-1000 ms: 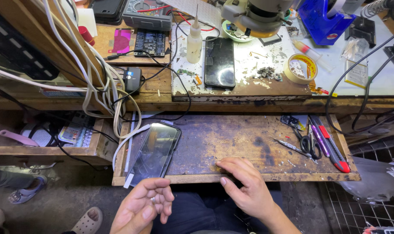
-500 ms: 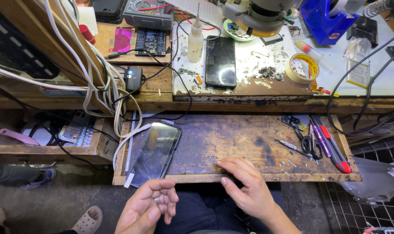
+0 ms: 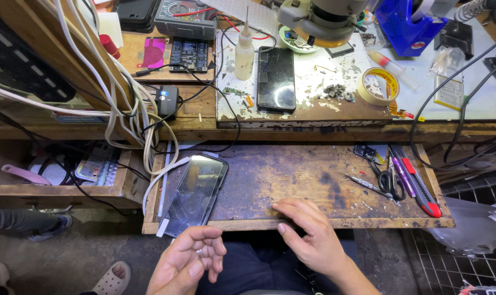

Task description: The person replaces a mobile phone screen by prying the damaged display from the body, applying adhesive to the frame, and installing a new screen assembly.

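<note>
Hands first: we note the left hand (image 3: 189,261) curled loosely, fingers apart, gripping nothing, just below the pull-out shelf (image 3: 313,180). The right hand (image 3: 308,235) rests flat on its front edge, gripping nothing. At ten o'clock the cracked phone (image 3: 196,191) lies face-up, overhanging, within reach. At one o'clock, scissors (image 3: 388,180) lie parked aside.

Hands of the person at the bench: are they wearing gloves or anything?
No gloves. The left hand and right hand are both bare, with short, plain nails. No sleeve shows on either wrist or on the right forearm, and no watch or bracelet. A small glint on a left finger might be a ring; too small to tell.
</note>
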